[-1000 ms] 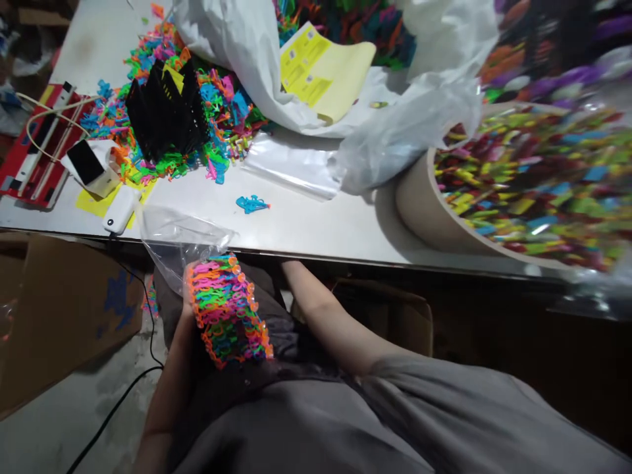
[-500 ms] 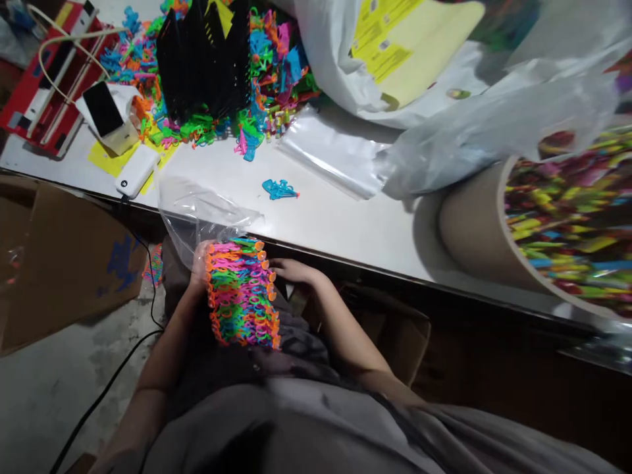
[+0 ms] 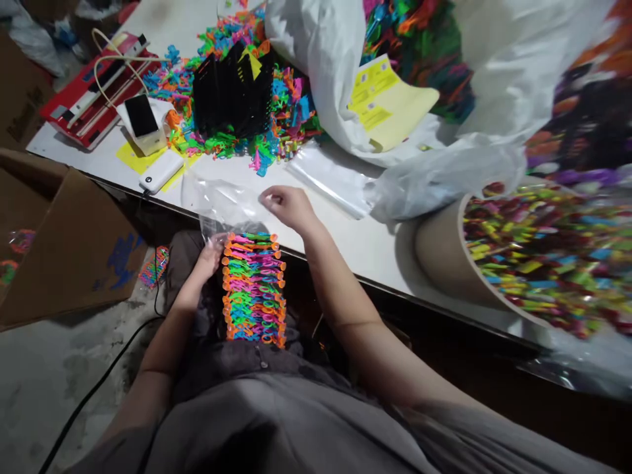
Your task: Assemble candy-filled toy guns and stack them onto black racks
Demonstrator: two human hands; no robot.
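Note:
A wide stack of colourful plastic toys (image 3: pixel 254 286) with orange ends lies across my lap. My left hand (image 3: pixel 210 260) is at its left side, closed on the lower edge of a clear plastic bag (image 3: pixel 224 201). The bag stands up over the table's front edge. Over the white table (image 3: pixel 355 243), my right hand (image 3: pixel 291 207) has its fingers curled together beside the bag. Whatever those fingers hold, if anything, is hidden.
Behind are a black rack (image 3: pixel 232 95) amid loose toys, a red sealing machine (image 3: pixel 99 92), a phone (image 3: pixel 141 115) and a power bank (image 3: pixel 161 171). Flat clear bags (image 3: pixel 330 181) and a tub (image 3: pixel 439 240) of wrapped pieces are right. A cardboard box (image 3: pixel 64 243) stands left.
My right hand has moved from beside the stack up over the table, where the blue toy lay; that toy no longer shows. My left hand stays by the stack. The view has shifted.

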